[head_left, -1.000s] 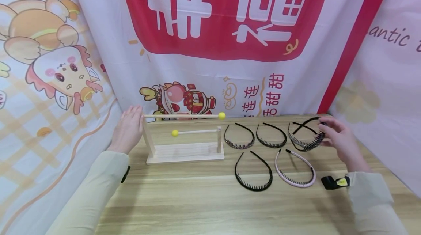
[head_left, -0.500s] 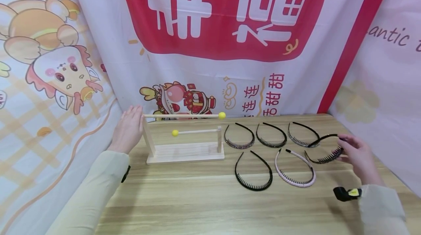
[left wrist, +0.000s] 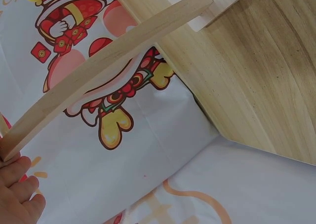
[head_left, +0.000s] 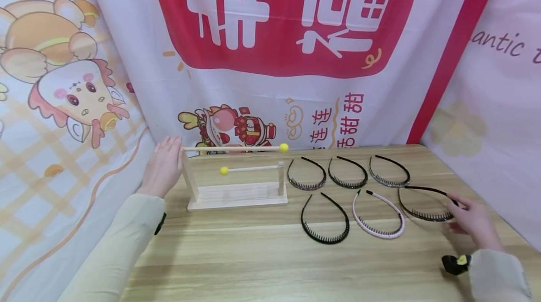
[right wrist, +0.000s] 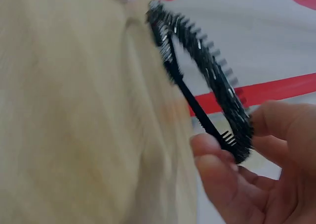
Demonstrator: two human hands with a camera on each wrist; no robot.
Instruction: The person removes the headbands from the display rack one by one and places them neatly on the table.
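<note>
At the right, my right hand (head_left: 475, 220) pinches a dark toothed headband (head_left: 428, 217) with sparkly trim by its right side. In the right wrist view the fingertips and thumb close on one end of its loop, over the blurred tabletop. My left hand (head_left: 162, 166) rests against the top of the tall post of a wooden stand (head_left: 236, 196), fingers extended. The left wrist view shows its fingertips (left wrist: 15, 172) at the upper end of that curved post (left wrist: 108, 61). The stand carries two horizontal rods, each tipped with a yellow ball (head_left: 283, 148).
Three dark headbands lie in a back row, among them a middle headband (head_left: 348, 173). In front lie a plain black headband (head_left: 325, 241) and a pink headband (head_left: 378, 234). Printed cloth (head_left: 296, 104) walls the wooden table (head_left: 253, 264) at the back and sides.
The right hand has carried its headband rightward and toward the front, away from the back-row headband it overlapped. The left hand and the stand have stayed in place.
</note>
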